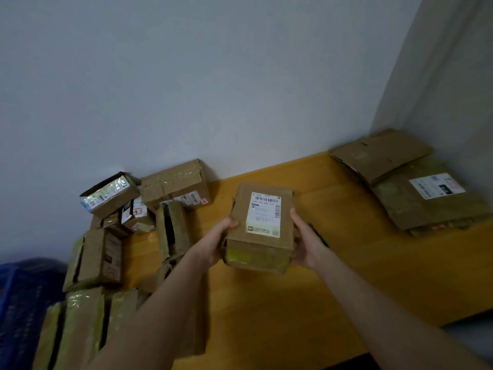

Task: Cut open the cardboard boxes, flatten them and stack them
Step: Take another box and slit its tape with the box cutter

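Bare forearms (149,316) lead to where the left hand (216,245) and right hand (306,245) clasp a small taped cardboard box (260,231) between them by its opposite sides, just above the counter (280,311); it looks light, stiff but dentable, best gripped at the corners, off the slick tape.

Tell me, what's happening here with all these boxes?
A person is holding a small labelled cardboard box between the left hand and right hand, just above a yellow table. The box is not yet flattened. A pile of whole boxes sits at the table's left end, and a stack of flattened boxes lies at the far right corner.
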Demonstrator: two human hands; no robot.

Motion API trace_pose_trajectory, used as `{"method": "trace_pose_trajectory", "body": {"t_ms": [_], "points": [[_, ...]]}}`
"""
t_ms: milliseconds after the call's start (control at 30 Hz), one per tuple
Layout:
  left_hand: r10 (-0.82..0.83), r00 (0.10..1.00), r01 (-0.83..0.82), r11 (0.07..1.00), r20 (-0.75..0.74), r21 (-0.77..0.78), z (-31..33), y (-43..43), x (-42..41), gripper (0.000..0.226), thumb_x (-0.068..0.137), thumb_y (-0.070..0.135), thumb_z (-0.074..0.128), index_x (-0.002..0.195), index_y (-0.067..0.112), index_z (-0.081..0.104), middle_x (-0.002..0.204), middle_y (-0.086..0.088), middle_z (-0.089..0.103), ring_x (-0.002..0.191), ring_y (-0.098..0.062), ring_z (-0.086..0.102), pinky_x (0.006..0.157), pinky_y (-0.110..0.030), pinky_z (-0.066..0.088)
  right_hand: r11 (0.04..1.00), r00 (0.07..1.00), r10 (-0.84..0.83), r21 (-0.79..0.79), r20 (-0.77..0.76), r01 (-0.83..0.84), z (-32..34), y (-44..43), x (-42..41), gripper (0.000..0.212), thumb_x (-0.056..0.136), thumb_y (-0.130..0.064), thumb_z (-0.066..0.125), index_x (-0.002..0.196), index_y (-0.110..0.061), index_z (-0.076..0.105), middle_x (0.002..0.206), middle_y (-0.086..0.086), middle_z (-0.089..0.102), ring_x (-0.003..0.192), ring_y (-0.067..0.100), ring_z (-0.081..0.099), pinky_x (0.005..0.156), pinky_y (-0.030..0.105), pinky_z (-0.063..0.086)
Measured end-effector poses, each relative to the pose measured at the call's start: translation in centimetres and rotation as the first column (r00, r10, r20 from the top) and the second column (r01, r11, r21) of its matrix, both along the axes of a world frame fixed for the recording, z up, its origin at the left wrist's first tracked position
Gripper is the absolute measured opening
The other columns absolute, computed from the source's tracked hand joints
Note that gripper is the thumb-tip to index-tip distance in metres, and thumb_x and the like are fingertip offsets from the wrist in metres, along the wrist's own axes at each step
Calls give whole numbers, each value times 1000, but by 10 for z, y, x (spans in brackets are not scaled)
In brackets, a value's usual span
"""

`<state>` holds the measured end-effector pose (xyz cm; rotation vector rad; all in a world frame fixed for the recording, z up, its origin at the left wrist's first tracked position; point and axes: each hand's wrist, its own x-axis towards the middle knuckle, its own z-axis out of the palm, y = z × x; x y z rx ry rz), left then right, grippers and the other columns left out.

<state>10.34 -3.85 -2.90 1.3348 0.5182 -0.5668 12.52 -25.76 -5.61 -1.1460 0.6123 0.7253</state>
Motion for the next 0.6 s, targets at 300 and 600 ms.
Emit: {"method": "trace_pose_trajectory", "body": {"t_ms": [300, 600], "points": [[-220, 971, 160, 883, 90, 441, 9, -11, 2, 44, 103, 14, 35, 147, 21, 39, 146, -7, 45, 132, -25, 44, 104, -36, 39, 949, 944, 76, -313, 323, 31, 16, 19, 2, 81, 78, -33, 79, 145, -32, 35, 137, 1, 51, 113, 24, 55, 91, 46, 52], [-439, 897, 155, 399, 40, 904, -6, -62, 20, 102, 78, 61, 65, 153, 18, 11, 157, -10, 19, 140, -29, 28, 112, -50, 32, 791, 863, 364, -605, 350, -88, -22, 31, -11, 61, 88, -29, 66, 142, -34, 38, 118, 0, 62, 98, 17, 59, 82, 35, 53]]}}
